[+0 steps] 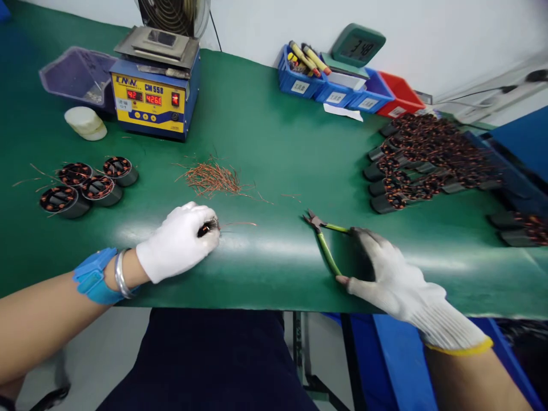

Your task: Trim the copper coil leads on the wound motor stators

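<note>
My left hand (177,242), in a white glove, is closed around a motor stator (208,228); most of it is hidden by the fingers. A thin copper wire (240,223) sticks out from it to the right. In my right hand (391,274), also gloved, are diagonal cutters (327,251) with green handles. Their handles are spread and the jaws point up and left, slightly parted, away from the stator. Just beyond my left hand lies a heap of copper wire clippings (214,178). Several wound stators (100,190) stand on the green table to the left.
At the back left are a CM558 soldering unit (149,105), a purple bin (77,74) and a pale round block (85,123). Blue tool boxes (299,83), a red box (398,94) and a clock (357,45) line the back. Many stators (423,154) crowd the right.
</note>
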Motion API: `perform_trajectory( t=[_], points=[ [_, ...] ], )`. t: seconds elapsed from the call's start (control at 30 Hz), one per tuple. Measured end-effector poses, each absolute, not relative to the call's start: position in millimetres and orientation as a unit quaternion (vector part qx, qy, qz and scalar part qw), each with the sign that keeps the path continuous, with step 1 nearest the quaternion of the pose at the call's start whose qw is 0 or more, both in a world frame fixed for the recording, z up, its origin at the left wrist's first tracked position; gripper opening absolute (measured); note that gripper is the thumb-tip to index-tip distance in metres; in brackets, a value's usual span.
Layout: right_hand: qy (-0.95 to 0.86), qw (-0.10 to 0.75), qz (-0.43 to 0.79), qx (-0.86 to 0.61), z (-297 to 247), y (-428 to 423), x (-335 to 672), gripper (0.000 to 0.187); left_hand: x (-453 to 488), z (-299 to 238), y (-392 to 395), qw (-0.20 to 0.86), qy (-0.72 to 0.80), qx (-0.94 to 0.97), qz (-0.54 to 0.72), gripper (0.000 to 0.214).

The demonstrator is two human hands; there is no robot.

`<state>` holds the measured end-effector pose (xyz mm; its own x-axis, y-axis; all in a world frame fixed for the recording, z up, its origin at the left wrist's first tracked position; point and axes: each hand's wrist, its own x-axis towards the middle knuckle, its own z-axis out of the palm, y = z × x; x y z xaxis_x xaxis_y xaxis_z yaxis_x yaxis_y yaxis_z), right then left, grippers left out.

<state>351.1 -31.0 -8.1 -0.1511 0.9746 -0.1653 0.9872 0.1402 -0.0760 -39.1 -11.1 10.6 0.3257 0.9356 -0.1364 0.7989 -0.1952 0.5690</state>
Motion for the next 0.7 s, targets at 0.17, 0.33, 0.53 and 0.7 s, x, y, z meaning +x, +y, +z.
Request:
perform_trajectory(
  t=[0.17, 0.33, 0.53, 0.7],
  points=[
    [0.754, 0.157, -0.056, 0.636, 19, -24, 318, 0.050, -41, 8, -10, 0.276, 0.575, 0.760, 0.124, 0.019],
    [0.751, 0.133, 0.029, 0.646, 3, -14, 300, 0.039, -39, 8, -11, 0.279, 0.577, 0.757, 0.128, 0.020],
    [0.756, -0.176, -0.113, 0.621, -23, -12, 281, 0.055, -38, 8, -10, 0.285, 0.578, 0.752, 0.141, 0.023],
    [0.558, -0.224, -0.664, 0.443, -2, -36, 223, 0.053, -37, 7, -10, 0.282, 0.579, 0.751, 0.147, 0.024]
  ],
)
